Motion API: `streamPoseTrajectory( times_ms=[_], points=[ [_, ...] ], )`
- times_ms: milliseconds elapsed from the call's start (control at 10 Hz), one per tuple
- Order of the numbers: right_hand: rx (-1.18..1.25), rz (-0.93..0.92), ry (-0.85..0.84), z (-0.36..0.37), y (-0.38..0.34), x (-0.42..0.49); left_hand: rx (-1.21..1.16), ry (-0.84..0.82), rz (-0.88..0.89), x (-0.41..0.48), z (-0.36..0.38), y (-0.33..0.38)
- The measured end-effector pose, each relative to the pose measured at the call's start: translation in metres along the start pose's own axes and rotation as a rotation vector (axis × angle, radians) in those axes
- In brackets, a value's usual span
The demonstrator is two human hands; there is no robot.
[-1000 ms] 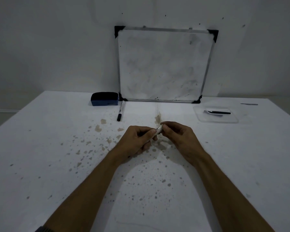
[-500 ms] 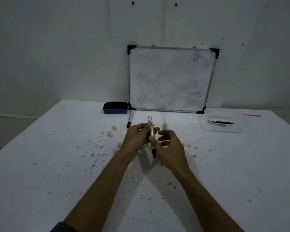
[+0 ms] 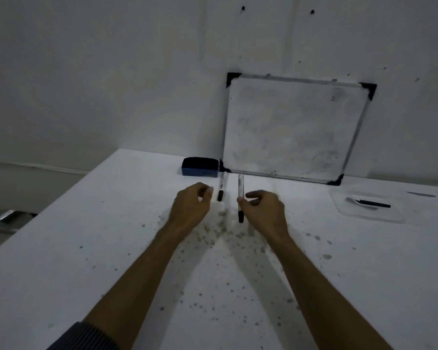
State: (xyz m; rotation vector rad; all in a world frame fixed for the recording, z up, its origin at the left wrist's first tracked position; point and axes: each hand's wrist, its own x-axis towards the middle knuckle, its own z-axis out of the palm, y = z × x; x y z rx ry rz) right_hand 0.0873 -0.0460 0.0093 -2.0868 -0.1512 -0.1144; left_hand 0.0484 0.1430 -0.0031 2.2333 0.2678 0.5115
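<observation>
We've got our right hand [image 3: 263, 210] pinching a marker [image 3: 240, 198] upright, black cap down, over the stained table [image 3: 86, 248] toward its far edge. Our left hand [image 3: 190, 208] hovers loosely curled, holding nothing, just beside a second marker [image 3: 221, 189] lying flat there.

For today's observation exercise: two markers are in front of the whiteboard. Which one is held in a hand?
The marker pinched by the right hand, black end toward the person. The other marker lies untouched on the table, beside the left hand.
</observation>
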Motion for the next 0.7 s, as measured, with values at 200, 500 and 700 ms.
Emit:
streamPoseTrajectory(
  times_ms=[200, 500, 700],
  points=[
    [-0.109, 0.100, -0.001, 0.035, -0.010, 0.056, 0.347, -0.089, 0.173, 0.008, 0.006, -0.040],
    [-0.195, 0.184, -0.015, 0.059, -0.007, 0.074, 0.377, -0.057, 0.197, 0.009, 0.012, -0.047],
    [-0.068, 0.189, -0.076, 0.039, -0.004, 0.059, 0.331, -0.064, 0.185, 0.008, 0.007, -0.043]
  ],
)
